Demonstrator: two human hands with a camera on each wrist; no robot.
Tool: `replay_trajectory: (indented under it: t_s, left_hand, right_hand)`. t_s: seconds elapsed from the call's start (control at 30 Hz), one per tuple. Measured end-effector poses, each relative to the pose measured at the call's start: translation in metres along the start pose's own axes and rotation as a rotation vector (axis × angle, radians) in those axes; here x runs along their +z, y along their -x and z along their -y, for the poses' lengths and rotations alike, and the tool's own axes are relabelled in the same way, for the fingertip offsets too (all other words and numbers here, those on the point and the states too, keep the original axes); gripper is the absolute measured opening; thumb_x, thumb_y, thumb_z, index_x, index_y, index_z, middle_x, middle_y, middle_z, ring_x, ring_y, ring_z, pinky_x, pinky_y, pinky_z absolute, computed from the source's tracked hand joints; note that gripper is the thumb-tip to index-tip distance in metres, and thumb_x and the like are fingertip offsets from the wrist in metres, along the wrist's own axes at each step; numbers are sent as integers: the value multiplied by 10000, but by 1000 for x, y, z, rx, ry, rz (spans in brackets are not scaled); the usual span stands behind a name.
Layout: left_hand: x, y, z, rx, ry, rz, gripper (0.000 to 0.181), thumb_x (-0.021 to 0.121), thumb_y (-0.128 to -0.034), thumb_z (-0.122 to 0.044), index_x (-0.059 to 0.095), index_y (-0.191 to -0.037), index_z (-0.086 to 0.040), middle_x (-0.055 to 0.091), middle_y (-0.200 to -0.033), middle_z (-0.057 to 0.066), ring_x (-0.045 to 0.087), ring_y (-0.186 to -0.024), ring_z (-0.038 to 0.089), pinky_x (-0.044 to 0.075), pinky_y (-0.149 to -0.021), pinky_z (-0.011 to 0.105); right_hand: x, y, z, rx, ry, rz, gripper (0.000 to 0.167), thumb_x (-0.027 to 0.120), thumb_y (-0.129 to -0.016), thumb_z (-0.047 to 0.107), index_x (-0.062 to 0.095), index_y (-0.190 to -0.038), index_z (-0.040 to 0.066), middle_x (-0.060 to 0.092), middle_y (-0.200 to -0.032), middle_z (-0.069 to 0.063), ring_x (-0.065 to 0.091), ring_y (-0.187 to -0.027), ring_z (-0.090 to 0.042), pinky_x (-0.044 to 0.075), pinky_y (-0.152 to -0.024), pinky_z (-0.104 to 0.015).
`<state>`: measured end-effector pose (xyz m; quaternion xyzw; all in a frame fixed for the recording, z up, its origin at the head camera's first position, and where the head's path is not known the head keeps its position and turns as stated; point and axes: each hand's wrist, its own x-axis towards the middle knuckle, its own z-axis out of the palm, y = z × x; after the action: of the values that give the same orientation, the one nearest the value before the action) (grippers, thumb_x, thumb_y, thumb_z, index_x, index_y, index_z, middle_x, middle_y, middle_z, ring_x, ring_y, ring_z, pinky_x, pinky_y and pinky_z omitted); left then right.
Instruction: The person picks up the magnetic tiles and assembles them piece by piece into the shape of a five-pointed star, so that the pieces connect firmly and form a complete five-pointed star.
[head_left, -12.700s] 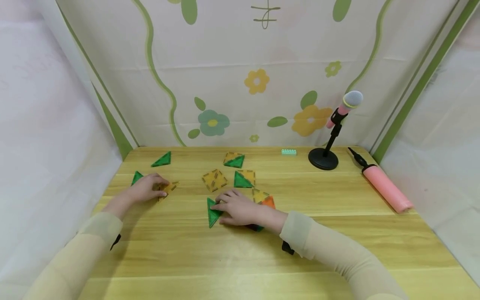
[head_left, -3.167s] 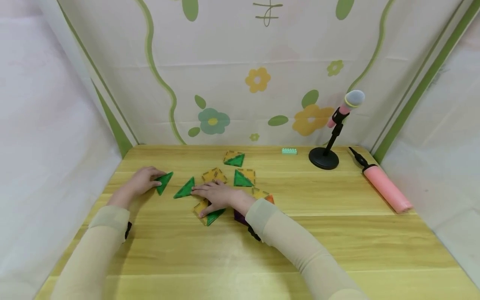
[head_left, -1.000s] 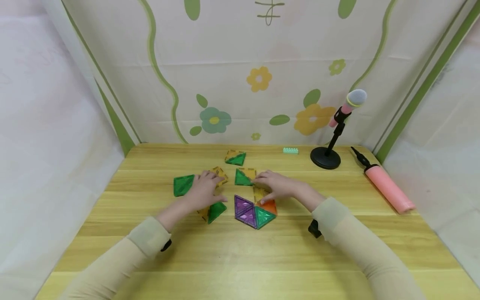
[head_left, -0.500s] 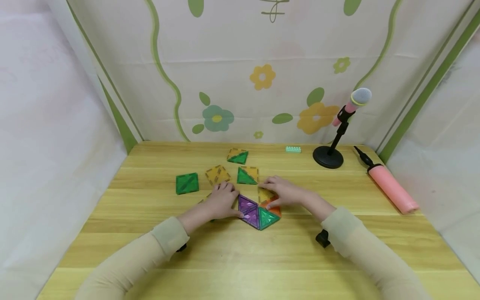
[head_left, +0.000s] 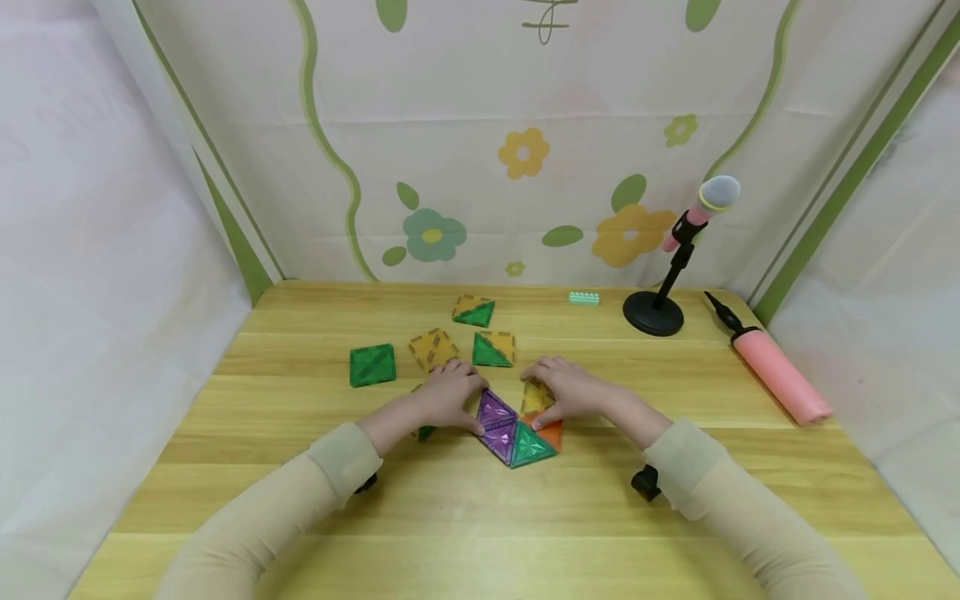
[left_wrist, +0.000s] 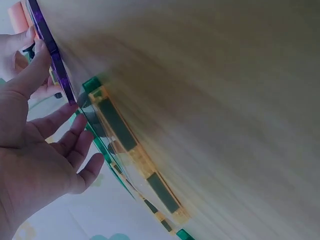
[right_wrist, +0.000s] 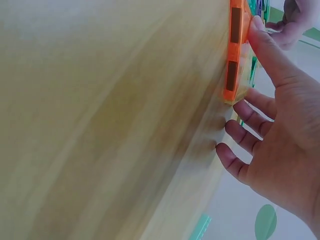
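Flat triangular magnetic tiles lie on the wooden table. My left hand [head_left: 448,396] pinches the left side of two joined purple magnetic tiles [head_left: 497,410], thumb low and index finger at the upper corner. A teal tile [head_left: 532,446] and an orange tile [head_left: 551,432] adjoin them in a fan. On the right, my right hand [head_left: 573,392] has its thumb on the orange tile [right_wrist: 234,50] and its index finger at the far end of a yellow tile [head_left: 536,398]. Its other fingers spread toward the table in the right wrist view. Another green-and-yellow pair is mostly hidden under my left hand.
Behind the hands lie a green square [head_left: 372,365], a yellow square [head_left: 432,349] and two yellow-green squares [head_left: 493,348]. A mint toy brick [head_left: 583,298], a microphone on a stand [head_left: 654,312] and a pink hand pump [head_left: 780,375] stand farther right. Fabric walls enclose the table.
Two green triangles were put together into a square. My left hand then moved right to the purple tiles. My right hand went to the orange and yellow tiles, and the fan turned slightly.
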<state>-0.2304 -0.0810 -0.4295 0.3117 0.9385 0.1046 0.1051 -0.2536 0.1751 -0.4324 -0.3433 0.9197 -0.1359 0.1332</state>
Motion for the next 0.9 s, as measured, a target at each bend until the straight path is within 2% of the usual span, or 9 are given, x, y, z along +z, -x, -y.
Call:
replay_trajectory:
  t_s: [0.13,0.27,0.4,0.5,0.63,0.9]
  left_hand:
    - [1,-4,1,-7,71,-2,732,803,-697,-476,530,-1273,-116,547,-1144,9,436,-1145,235,348,-998,471]
    - [1,-8,2,-10,163,-8,633,823,-717,-368,504,-1202,-116,554,-922,-55,456,-982,181,360,-897,393]
    - [1,-11,3,12,222,-22,519,804,-758,-270,503,-1150,-111,558,-849,-63,503,-859,129,423,-806,304]
    - [1,-13,3,31,273,-29,406,743,-826,-191,504,-1137,-88,556,-823,-41,517,-745,100,456,-676,235]
    - [0,-13,3,41,358,-16,305,649,-893,-95,484,-1148,-60,542,-779,-12,494,-674,101,436,-605,218]
    - [-4,-14,8,67,513,32,324,586,-915,-18,436,-1202,-27,563,-788,32,488,-662,118,425,-585,216]
  right_hand:
    - [2,-1,-1,22,-73,-24,793,789,-675,538,494,-1281,121,526,-1195,-42,480,-1074,-205,419,-937,-425]
    - [1,0,-2,27,-220,-19,683,793,-755,365,467,-1286,86,553,-1094,-57,508,-976,-185,451,-862,-362]
    - [0,0,-7,3,-323,-8,434,661,-893,144,471,-1272,53,574,-975,-64,523,-841,-160,462,-744,-312]
    - [-1,0,-11,-8,-367,-14,305,561,-941,49,499,-1239,33,608,-989,-76,573,-861,-149,487,-735,-281]
    - [-2,-1,-13,17,-453,-20,258,526,-954,29,528,-1211,5,620,-1066,-107,606,-963,-183,503,-780,-287]
    - [-3,-2,-17,69,-587,0,285,529,-953,39,528,-1232,-22,632,-1030,-122,586,-939,-171,471,-781,-262]
